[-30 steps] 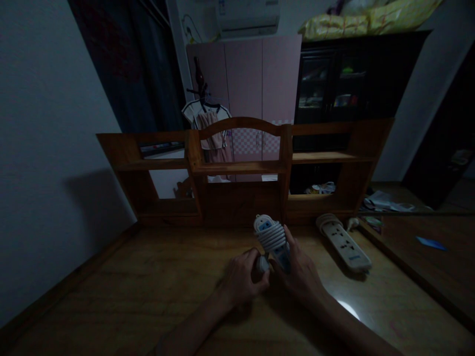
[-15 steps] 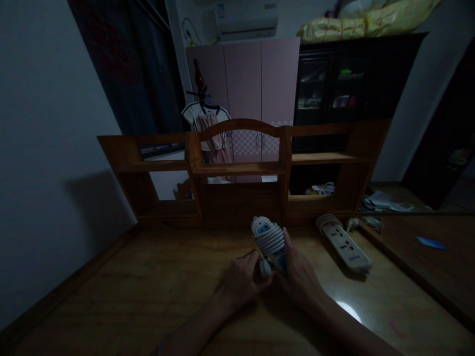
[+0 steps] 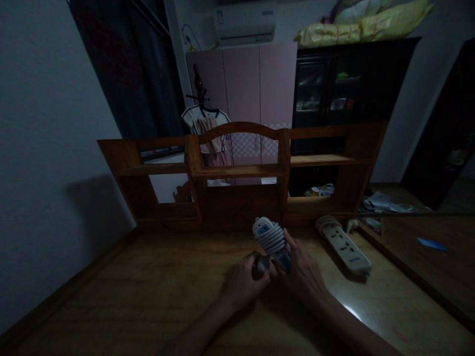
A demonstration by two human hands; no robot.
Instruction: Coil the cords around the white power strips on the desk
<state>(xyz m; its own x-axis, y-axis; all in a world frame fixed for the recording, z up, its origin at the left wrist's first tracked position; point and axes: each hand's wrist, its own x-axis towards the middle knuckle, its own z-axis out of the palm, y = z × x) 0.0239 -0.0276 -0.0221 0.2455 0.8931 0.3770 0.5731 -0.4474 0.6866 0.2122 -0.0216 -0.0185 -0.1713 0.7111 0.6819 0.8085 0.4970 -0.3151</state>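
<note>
Just below the middle of the frame, both hands are on a power strip (image 3: pixel 270 238) with its white cord (image 3: pixel 273 238) wound around it, standing tilted on the wooden desk (image 3: pixel 122 296). The right hand (image 3: pixel 301 273) is wrapped around the strip's lower end, and the left hand (image 3: pixel 243 283) pinches the plug (image 3: pixel 261 262) beside it. A second power strip (image 3: pixel 344 244) lies flat at middle right, near the shelf unit (image 3: pixel 237 170).

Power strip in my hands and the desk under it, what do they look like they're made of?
Power strip: likely hard plastic, white with blue sockets, smooth; its wound cord looks rubbery. Desk: seemingly varnished wood, grain showing, glossy light reflection.
</note>
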